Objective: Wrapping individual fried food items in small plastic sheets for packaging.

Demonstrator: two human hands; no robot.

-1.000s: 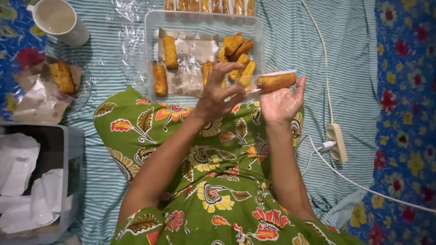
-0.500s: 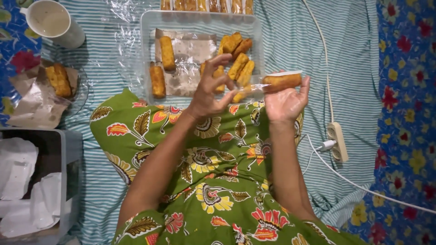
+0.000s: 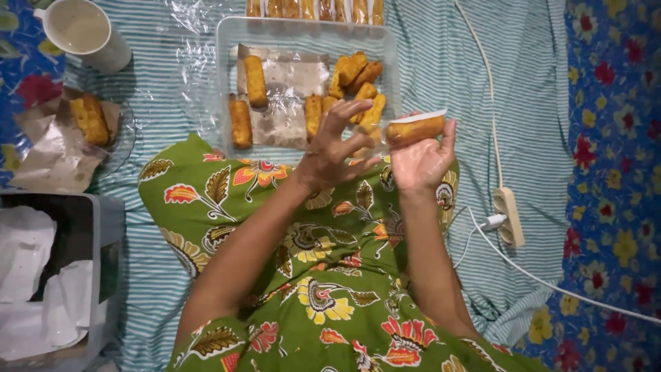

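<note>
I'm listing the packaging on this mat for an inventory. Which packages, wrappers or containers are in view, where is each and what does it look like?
Clear plastic tray: top centre, rectangular, holds golden fried rolls on pale paper.
Thin white wrapper: on the roll in the right hand, beside the left hand.
Crumpled paper: left, brownish, under another roll.
Grey bin: lower left, holds white sheets.
No labels, signs or screens show.

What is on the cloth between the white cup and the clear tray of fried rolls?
In the head view, only crinkled clear plastic film lies on the striped cloth between the white cup and the clear tray.
</note>
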